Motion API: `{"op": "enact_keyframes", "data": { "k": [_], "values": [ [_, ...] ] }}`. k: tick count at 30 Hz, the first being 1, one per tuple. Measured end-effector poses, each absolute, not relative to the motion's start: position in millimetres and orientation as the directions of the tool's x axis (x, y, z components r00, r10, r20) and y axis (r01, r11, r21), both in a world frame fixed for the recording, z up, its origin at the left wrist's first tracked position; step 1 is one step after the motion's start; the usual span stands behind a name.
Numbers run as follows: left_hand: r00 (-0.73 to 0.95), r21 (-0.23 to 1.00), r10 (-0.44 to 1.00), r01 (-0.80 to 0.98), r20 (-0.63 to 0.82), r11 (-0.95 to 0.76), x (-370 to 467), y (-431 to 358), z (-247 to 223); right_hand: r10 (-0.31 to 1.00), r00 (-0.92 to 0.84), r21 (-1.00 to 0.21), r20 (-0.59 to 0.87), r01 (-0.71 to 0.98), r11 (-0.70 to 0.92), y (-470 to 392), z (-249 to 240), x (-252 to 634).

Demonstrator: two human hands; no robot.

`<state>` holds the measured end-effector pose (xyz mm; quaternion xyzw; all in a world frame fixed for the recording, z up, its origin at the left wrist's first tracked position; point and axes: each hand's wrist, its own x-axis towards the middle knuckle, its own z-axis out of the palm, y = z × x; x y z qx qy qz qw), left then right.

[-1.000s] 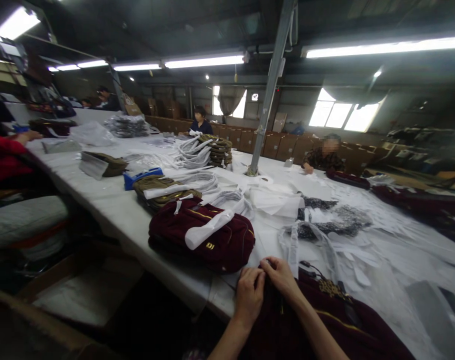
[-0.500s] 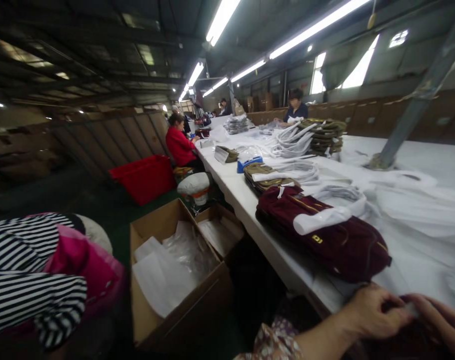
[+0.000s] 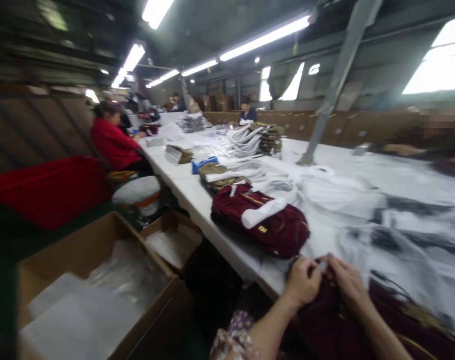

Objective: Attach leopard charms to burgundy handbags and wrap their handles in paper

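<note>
At the table's near edge, my left hand (image 3: 304, 281) and my right hand (image 3: 345, 282) almost meet, fingertips closed in a pinch. A small whitish piece (image 3: 322, 266) shows between them; its kind is too blurred to tell. Beneath both hands lies a maroon bag (image 3: 325, 325), partly covered by my forearms. Just beyond my left hand rests a second maroon bag (image 3: 265, 220) with yellow zips and a white-wrapped strap (image 3: 263, 213) across its top.
Olive bags (image 3: 220, 176), a blue holder (image 3: 205, 164) and clear plastic (image 3: 392, 260) lie on the white table (image 3: 227, 240). Cardboard boxes (image 3: 111, 220) and a red tub (image 3: 51, 190) stand at left. A metal post (image 3: 327, 105) rises from the table; co-workers sit around it.
The view has swung right, bringing both hands and the maroon bag beneath them further into sight. The striped-sleeved person has left view; another person shows at right. Both hands stay pinched together.
</note>
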<state>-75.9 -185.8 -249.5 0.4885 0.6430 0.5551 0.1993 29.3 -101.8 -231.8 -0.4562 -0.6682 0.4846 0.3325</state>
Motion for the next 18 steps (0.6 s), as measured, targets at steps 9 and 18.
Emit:
{"op": "enact_keyframes", "data": {
  "k": [9, 18],
  "values": [
    [-0.338, 0.936, 0.893, 0.288, 0.297, -0.202, -86, -178, -252, 0.962, 0.113, -0.931, 0.247, 0.304, 0.203, -116, -164, 158],
    [-0.325, 0.933, 0.933, 0.359, 0.158, -0.033, -103, -153, -291, 0.641, 0.687, -0.768, 0.342, 0.597, -0.231, -152, -156, 409]
  ]
}}
